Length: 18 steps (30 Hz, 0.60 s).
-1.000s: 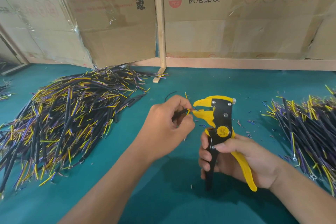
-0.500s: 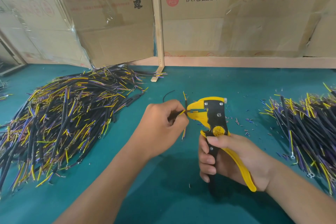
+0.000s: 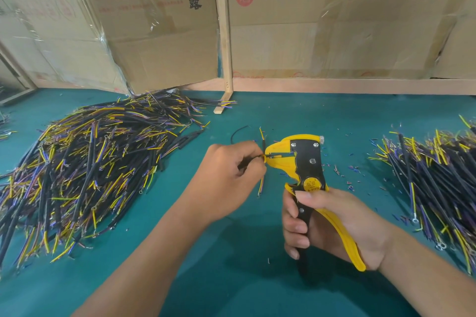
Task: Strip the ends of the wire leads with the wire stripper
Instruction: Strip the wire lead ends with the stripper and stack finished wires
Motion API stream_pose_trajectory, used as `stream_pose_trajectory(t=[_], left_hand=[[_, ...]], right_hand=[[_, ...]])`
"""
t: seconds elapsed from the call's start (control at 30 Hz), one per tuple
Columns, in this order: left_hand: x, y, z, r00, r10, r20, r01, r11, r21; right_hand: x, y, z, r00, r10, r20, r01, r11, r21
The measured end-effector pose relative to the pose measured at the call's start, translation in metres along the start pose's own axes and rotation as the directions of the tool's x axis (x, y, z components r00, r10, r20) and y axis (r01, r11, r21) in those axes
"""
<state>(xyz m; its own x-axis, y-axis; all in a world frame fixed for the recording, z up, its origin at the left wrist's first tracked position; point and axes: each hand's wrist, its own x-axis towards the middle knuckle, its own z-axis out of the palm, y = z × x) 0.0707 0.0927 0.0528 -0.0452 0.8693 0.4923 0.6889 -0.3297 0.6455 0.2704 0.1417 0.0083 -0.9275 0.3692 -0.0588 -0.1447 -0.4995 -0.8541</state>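
I see the left hand (image 3: 226, 177) pinching a wire lead (image 3: 262, 162), its tip just past the fingers (image 3: 253, 154) in the wire stripper (image 3: 298, 162) nose. Right hand (image 3: 342, 224) fingers curled round the handles, above the tabletop (image 3: 257, 278).

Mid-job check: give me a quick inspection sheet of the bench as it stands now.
Surface: green mat, bare in the middle.
Job's things: yellow wire stripper; wire lead fed into its nose.
Clutter: insulation scraps right of the tool.
Hands: left hand pinches the lead; right hand grips the handles.
Cables: large wire pile left, smaller pile right.
Surroundings: cardboard boxes behind.
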Motion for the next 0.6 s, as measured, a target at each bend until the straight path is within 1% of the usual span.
stream_pose_trajectory(t=[0.23,0.33,0.43,0.6], left_hand=[[0.000,0.000,-0.003,0.999,0.036,0.015,-0.036,0.999,-0.005],[-0.001,-0.003,-0.004,0.998,0.051,0.040,-0.051,0.999,0.008],[0.000,-0.007,-0.005,0.996,0.058,0.074,-0.062,0.997,0.056],[0.002,-0.010,-0.005,0.994,0.072,0.077,-0.076,0.996,0.051]], right_hand=[[-0.003,-0.002,0.005,0.999,0.019,-0.046,-0.019,1.000,0.001],[-0.002,-0.002,0.009,0.990,0.022,-0.140,-0.024,1.000,-0.018],[-0.002,-0.001,0.015,0.969,0.026,-0.244,-0.035,0.999,-0.033],[-0.003,-0.002,0.019,0.959,-0.008,-0.284,-0.006,0.999,-0.047]])
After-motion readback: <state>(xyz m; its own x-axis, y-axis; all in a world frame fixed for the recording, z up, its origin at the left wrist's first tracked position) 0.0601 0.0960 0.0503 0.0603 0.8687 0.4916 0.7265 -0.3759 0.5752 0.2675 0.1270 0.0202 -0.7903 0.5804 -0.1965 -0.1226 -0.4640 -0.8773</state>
